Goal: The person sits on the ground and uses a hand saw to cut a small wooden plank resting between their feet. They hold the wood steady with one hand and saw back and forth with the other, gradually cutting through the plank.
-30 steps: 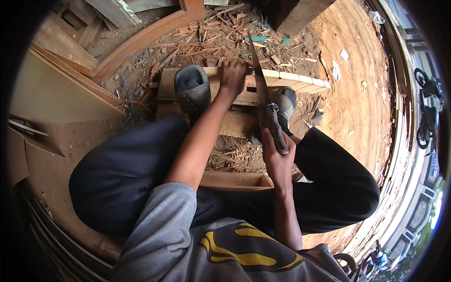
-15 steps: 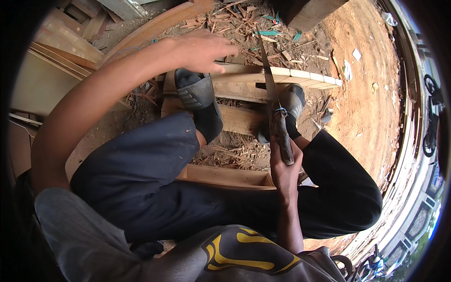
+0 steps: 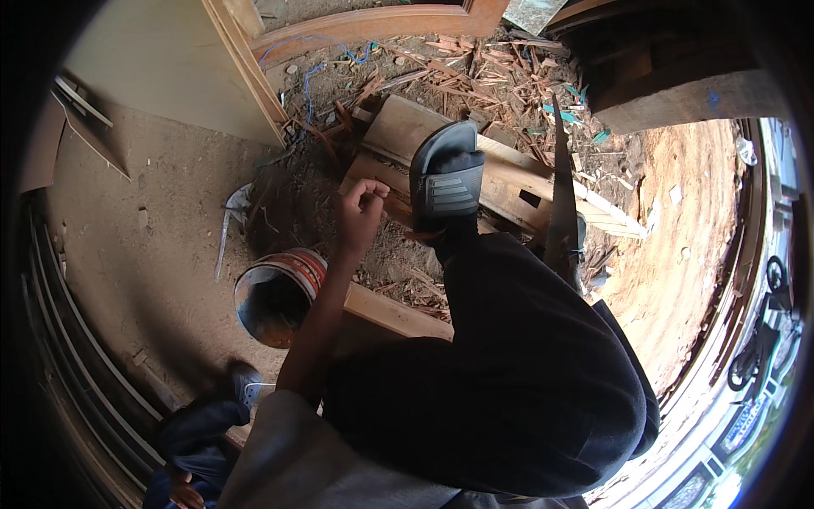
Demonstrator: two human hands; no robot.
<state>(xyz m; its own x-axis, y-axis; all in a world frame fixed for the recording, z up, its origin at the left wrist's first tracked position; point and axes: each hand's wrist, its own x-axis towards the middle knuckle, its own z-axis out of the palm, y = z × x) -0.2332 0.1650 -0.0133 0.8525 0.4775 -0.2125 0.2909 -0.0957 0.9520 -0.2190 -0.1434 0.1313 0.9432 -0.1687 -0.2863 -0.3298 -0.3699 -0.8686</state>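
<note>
My left hand [image 3: 360,216] hangs low beside my sandalled foot [image 3: 448,174], its fingers curled in toward the thumb. Whether anything small is between them I cannot make out. Under the foot lies a pale plank [image 3: 504,165] with a dark square hole, set at a slant; a second board lies along its near side. A handsaw [image 3: 561,191] stands nearly upright to the right of the foot, its blade tip pointing away from me. My raised knee [image 3: 543,339] covers the saw's handle and my right hand.
A paint-stained bucket [image 3: 270,305] stands left of my forearm. Wood splinters [image 3: 458,81] litter the ground ahead. Plywood [image 3: 170,68] leans at upper left, a heavy timber [image 3: 687,102] sits at upper right. Another person's shoe [image 3: 246,382] and hand [image 3: 182,490] show at lower left.
The view has swung left, bringing the bucket and the other person into sight. My left hand has dropped and curled. My right hand on the saw handle has gone behind my knee.
</note>
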